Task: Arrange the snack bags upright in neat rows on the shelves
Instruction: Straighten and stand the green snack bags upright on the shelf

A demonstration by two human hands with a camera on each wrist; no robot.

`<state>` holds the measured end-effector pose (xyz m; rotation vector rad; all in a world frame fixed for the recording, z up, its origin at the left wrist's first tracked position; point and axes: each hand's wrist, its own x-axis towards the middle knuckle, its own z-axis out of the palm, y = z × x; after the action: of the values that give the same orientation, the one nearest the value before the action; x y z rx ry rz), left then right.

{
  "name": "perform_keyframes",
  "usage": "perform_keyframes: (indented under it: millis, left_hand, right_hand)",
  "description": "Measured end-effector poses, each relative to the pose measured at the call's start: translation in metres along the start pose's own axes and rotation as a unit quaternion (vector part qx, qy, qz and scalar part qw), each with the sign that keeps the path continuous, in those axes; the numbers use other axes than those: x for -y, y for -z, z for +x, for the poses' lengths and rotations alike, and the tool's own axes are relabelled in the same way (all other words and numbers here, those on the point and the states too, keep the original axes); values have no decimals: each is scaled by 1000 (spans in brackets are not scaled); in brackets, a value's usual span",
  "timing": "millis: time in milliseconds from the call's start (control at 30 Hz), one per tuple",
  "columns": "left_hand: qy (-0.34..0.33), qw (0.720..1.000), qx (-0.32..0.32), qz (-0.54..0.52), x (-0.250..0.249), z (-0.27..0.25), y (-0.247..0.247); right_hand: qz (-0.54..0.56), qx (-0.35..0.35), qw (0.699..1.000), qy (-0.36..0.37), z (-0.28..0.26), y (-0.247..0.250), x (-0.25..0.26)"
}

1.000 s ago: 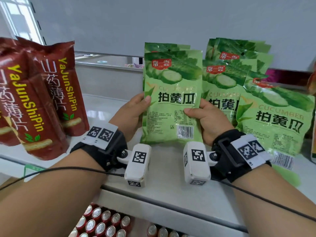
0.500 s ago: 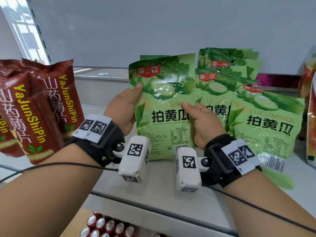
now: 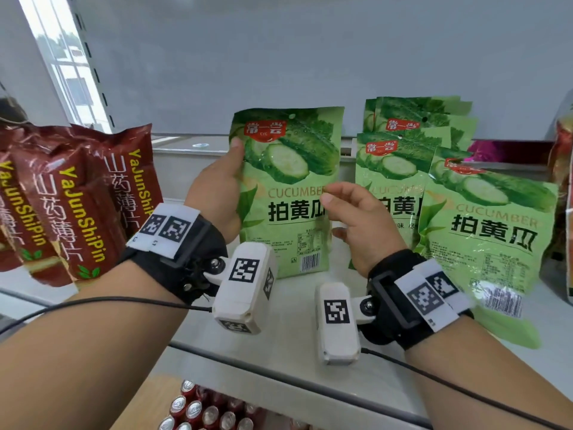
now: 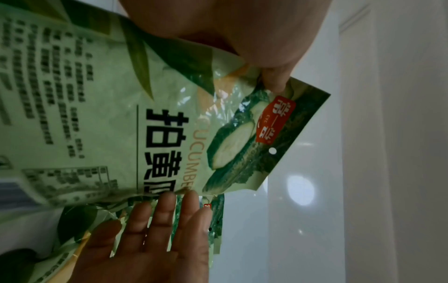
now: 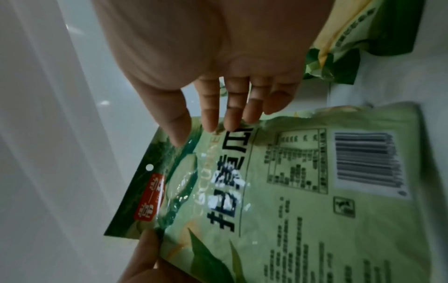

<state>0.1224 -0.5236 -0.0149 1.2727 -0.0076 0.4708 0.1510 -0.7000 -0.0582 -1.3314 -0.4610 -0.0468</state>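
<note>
On the glossy white shelf (image 3: 288,308), past leaning maroon foil snack packs (image 3: 74,209), the left hand (image 3: 217,193) pinches the upright green cucumber bag's (image 3: 288,193) left edge, the right hand (image 3: 359,221) spread, seemingly just touching its right edge, beside stacked green bags (image 3: 483,218).

White shelf (image 3: 297,330): cucumber bags (image 3: 483,231) right, red bags (image 3: 77,206) left.

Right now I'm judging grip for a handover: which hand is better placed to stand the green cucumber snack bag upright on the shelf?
Left. The left hand pinches the green cucumber snack bag at its upper edge; the right hand is open beside it.
</note>
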Motion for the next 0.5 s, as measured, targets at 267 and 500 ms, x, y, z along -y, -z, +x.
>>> perform_keyframes:
  millis: [267,500]
  left_hand:
    - [-14,984,173,48,-10,-35,-20]
    - [-85,989,52,107,-7,-38,-24]
  right_hand:
    - [60,155,985,49,-12,-11,10]
    - [48,10,998,45,-9,-1,9]
